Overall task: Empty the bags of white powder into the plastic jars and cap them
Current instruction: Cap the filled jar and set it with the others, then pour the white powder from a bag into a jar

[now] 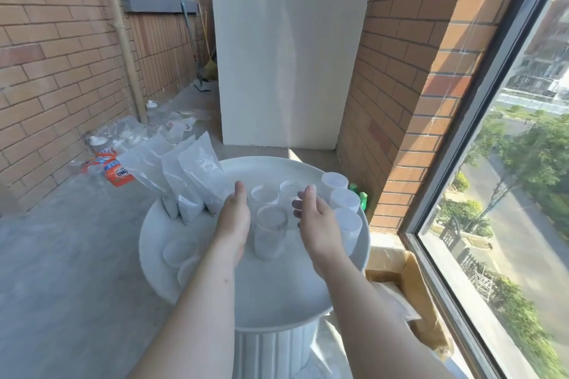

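Both hands are empty. Left hand [234,221] is flat with the palm turned in. Right hand [317,224] is loose, fingers [303,206] slightly curled. They sit on either side of the near jar [271,234], close beside it. I can't tell whether either one touches it.

Layout on the tabletop [277,295]:
- near jar: open, upright, centre, looks empty
- rear jars [264,198]: two, open, just behind it, almost touching
- bags [184,181]: three, standing at the far left, leaning left, powder settled in the bottoms
- lids [180,251]: loose, near the left edge
- capped jars [345,200]: three along the right rim, contents unclear

My read is that this is the start of a fill cycle: choosing a jar and positioning it.

To do it well:
- Pull the near jar toward you, away from the rear jars, so a bag corner has room and spill doesn't land in the neighbours.
- Take the nearest bag with the left hand and steady the jar with the right. An empty plastic jar is light and will tip if the bag nudges it.
- Get the bag mouth inside the jar neck before tilting it. Pour slowly, since fine powder comes out in surges and puffs.
- Tap the bag to clear it.
- Wipe powder off the threads so the lid seats, then cap the jar with a lid from the left.
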`<state>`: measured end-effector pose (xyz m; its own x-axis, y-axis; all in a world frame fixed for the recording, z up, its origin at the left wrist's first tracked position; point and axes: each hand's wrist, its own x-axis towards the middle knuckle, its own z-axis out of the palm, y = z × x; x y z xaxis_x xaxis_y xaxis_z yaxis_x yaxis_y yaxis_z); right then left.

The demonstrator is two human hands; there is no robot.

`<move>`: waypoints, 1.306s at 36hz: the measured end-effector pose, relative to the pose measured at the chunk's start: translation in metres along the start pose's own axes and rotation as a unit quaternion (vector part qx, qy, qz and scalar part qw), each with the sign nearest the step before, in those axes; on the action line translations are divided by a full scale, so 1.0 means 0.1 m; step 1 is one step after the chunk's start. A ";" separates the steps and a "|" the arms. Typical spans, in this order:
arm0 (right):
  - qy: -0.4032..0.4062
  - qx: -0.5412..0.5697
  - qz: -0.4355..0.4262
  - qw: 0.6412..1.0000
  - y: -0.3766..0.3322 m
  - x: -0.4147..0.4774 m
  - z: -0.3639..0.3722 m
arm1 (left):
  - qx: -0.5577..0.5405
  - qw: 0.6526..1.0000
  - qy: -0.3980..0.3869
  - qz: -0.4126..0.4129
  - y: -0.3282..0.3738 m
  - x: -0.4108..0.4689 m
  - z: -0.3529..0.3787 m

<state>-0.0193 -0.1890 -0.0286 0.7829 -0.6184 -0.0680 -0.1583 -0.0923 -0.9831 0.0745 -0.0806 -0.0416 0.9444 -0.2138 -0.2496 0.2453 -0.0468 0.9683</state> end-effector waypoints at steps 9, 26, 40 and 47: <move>-0.042 0.071 0.070 0.994 0.06 0.18 0.09 | -0.054 0.998 -0.039 -0.009 -0.09 0.11 0.13; -0.082 0.008 0.100 0.992 -0.03 -0.02 0.00 | 0.100 0.985 -0.085 -0.116 0.10 -0.18 -0.16; -0.035 -0.152 -0.040 0.987 -0.11 -0.21 0.00 | 0.137 0.987 0.024 -0.078 0.12 -0.40 -0.41; 0.006 -0.441 -0.161 0.883 -0.14 0.18 -0.12 | 0.039 0.994 0.104 -0.008 0.17 -0.23 -0.51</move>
<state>-0.0102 -0.2079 -0.0141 0.8666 -0.4579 0.1983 -0.3401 -0.8328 -0.4368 0.0684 -0.0270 -0.0202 0.9671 -0.0073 -0.2542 0.2512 -0.1268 0.9596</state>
